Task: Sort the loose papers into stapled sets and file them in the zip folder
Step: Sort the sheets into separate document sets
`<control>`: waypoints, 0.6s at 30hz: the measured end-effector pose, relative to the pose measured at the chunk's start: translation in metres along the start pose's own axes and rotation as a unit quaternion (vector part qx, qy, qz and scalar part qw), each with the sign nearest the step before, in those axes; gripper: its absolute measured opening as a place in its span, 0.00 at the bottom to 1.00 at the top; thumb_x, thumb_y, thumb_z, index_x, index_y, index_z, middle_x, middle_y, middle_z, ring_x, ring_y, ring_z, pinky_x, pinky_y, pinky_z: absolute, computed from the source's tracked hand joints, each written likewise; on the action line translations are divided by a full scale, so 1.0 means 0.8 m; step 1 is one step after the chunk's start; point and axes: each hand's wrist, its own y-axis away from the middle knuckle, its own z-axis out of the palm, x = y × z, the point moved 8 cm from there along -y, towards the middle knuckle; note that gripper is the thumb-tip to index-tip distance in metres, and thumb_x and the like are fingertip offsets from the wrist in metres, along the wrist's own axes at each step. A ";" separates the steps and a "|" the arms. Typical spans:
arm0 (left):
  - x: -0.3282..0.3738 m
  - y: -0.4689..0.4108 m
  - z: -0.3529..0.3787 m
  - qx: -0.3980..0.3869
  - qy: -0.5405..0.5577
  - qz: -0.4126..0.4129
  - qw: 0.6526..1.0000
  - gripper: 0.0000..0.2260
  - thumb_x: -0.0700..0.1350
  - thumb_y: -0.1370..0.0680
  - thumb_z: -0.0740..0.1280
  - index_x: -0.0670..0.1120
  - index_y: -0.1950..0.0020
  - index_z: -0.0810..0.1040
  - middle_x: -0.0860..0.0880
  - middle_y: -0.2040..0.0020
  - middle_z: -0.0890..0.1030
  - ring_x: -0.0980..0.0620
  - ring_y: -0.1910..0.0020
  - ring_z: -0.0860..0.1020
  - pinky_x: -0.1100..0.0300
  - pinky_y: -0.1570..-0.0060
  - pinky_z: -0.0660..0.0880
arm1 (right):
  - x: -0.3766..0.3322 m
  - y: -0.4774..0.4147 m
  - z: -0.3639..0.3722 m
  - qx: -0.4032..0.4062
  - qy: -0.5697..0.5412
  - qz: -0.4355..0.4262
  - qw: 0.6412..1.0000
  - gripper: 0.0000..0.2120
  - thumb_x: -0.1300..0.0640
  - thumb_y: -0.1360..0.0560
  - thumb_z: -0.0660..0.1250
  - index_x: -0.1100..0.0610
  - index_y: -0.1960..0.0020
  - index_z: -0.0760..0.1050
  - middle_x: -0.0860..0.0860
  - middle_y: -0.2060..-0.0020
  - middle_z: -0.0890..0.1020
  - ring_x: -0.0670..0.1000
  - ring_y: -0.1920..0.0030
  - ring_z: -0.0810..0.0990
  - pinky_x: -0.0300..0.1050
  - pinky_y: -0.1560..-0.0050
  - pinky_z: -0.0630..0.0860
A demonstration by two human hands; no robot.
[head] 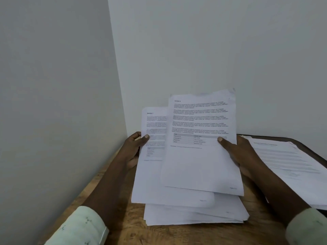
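Pinching a white printed paper sheet (200, 161) at its right edge, the right hand (238, 154) presses its thumb on the front, with its fingers hidden behind. The left hand (133, 147) grips a second white printed paper sheet (150, 179) at its left edge the same way, thumb on the front. Both forearms reach in from the near edge, in pale patterned sleeves (79, 225). The two held sheets tilt up, the right one overlapping the left. Beneath them, one loose stack of white papers (194, 215) lies on the brown wooden table (123, 232). One more pile of printed white papers (292, 161) lies on the table to the right.
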 end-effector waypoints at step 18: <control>0.015 -0.006 0.025 0.021 0.025 0.027 0.999 0.03 0.37 0.19 0.65 0.42 0.49 0.78 0.44 0.50 0.85 0.47 0.55 0.85 0.52 0.57 0.83 | -0.066 -0.024 -0.054 0.172 -0.038 -0.089 0.980 0.12 0.50 0.25 0.69 0.44 0.41 0.78 0.42 0.45 0.83 0.48 0.43 0.81 0.54 0.37 0.76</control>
